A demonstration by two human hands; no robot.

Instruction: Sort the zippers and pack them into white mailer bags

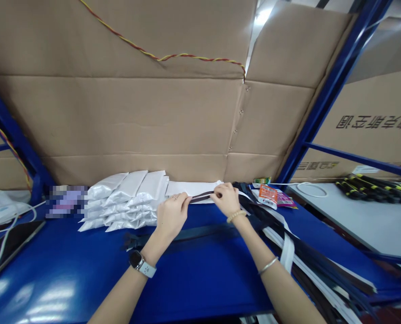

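A narrow dark strip is stretched between my two hands above the blue table. My left hand pinches its left end, and my right hand grips it at the right with fingers closed. Below them another dark strip lies across the table. Long black and white strips run in a loose bundle beside and under my right forearm. Left of my left hand, white plastic packets are stacked in several layers. White paper lies behind the hands.
Cardboard panels stand behind the table between blue metal posts. Small orange and purple packets lie at the back right. A grey side table holds black and yellow items. At the left are a dark flat object and white cables.
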